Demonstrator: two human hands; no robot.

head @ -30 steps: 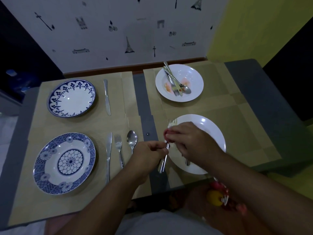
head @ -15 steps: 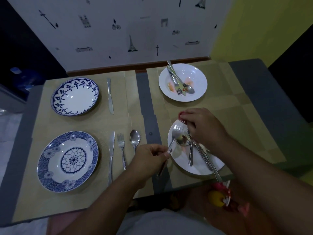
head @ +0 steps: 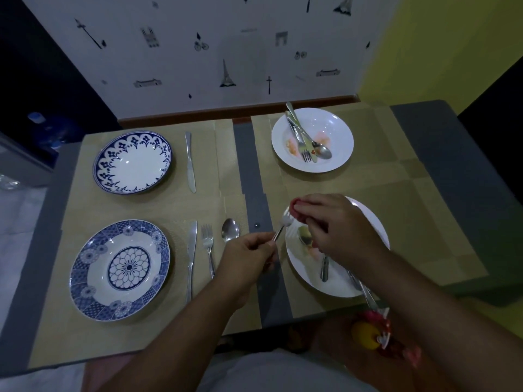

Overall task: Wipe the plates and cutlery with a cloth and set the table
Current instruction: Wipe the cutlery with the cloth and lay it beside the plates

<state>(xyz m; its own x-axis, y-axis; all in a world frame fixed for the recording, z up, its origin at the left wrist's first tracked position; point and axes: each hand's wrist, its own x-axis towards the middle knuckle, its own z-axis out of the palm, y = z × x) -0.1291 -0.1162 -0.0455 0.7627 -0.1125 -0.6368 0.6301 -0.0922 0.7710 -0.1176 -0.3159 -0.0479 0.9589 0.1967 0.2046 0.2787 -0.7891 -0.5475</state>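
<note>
My left hand grips the handle of a fork, whose tines point up and away. My right hand pinches a red cloth against the fork's head, above the near white plate. A spoon and more cutlery lie in that plate. The far white plate holds smears and a dirty fork, knife and spoon. On the left, two blue patterned plates rest on tan mats; a knife lies by the far one, and a knife, fork and spoon lie by the near one.
A grey strip runs between the tan mats down the table's middle. A patterned wall stands right behind the table. A yellow and red object sits below the table's near edge on the right.
My right hand slid the cloth up along the fork from near the handle to its head. The fork's head shifted left, to the plate's left rim. My left hand kept its grip.
</note>
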